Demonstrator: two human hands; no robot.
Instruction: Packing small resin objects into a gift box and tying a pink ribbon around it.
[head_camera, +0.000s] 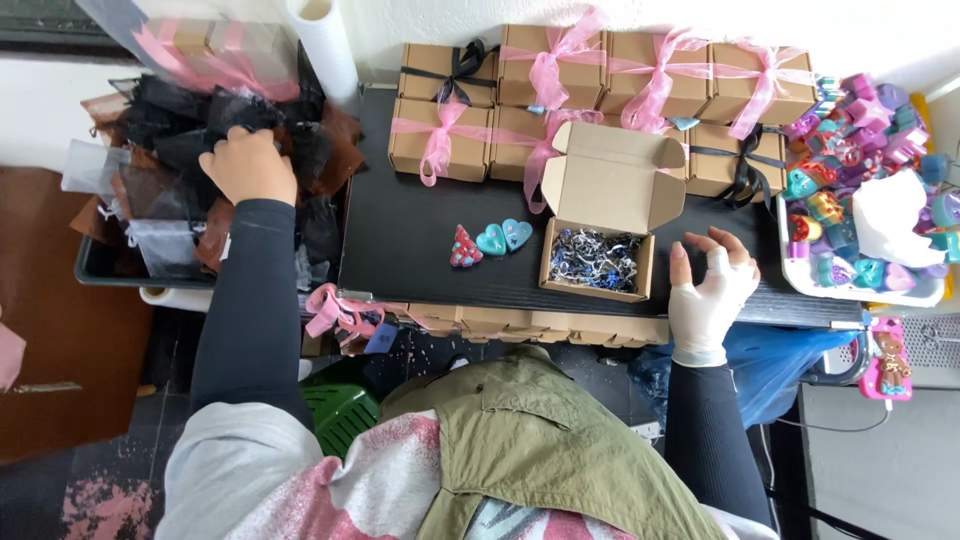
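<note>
Reaching left hand (247, 165) into organza bags (190, 140), perhaps gripping, gloved right hand (708, 285) beside open box (600, 225)

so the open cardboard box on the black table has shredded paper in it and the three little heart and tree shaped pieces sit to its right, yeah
Not quite. In the head view the open brown cardboard box on the black table does hold shredded paper filling, but the three small heart and tree shaped pieces lie to its left, not its right.
</note>
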